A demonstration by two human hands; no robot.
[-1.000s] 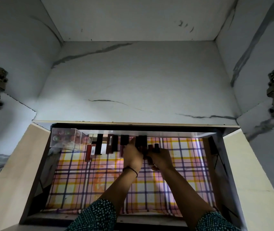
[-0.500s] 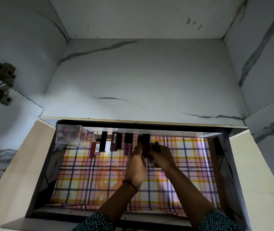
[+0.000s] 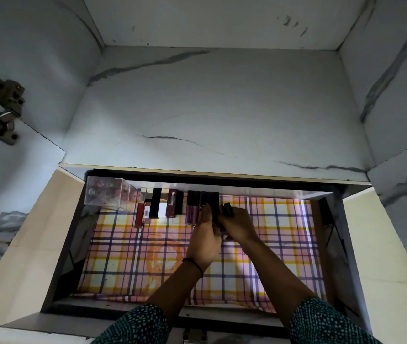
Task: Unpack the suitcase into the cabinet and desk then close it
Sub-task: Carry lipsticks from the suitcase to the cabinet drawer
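plaid pink-yellow liner (image 3: 128, 256), dotted teal sleeves (image 3: 142, 324)

Only one camera was there, worn on the person's head. It looked forward and down, close over the open drawer (image 3: 76, 244), which filled the bottom half of the view. The cabinet shelf (image 3: 209, 115) just behind the drawer filled the top half.

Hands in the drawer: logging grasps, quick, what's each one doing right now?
Left hand: open, straight fingers against the row of tubes.
Right hand: grips a dark tube.
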